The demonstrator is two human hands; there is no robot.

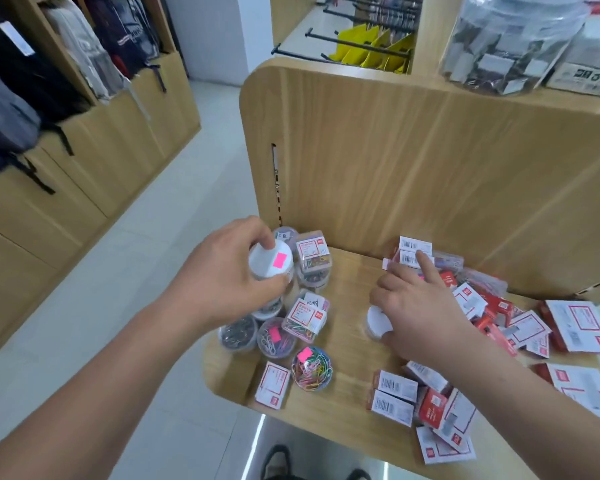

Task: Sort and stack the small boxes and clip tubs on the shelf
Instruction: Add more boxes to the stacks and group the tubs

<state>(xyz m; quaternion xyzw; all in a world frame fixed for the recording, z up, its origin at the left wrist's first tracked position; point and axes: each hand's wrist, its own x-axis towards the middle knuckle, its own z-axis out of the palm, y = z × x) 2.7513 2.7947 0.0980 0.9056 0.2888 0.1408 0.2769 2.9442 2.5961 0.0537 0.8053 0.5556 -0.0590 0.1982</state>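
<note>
Sorting looks partly done, roughly halfway at a guess. Left hand (222, 271) is clamped around a white-lidded tub (270, 260) with a pink sticker, held on top of a tub stack at the left end of the shelf (347, 386). Whether it rests on the stack or hangs just above, can't tell. Right hand (420, 306) is mid-shelf, fingers curled on a second white tub (378, 322), index finger stretched toward the barcode boxes (414, 252) at the back wall.

Done so far, by the look of it: clip tubs gathered at left, some stacked two high, including square clear tubs (313, 252) against the wall. A round tub of coloured clips (311, 370) and a white box (272, 384) lie loose in front of that group.

Left to do: the red and white boxes (492, 317) at right lie jumbled, tilted, overlapping. Another pile (430, 407) near the front edge is just as messy. None of it is stacked yet.
</note>
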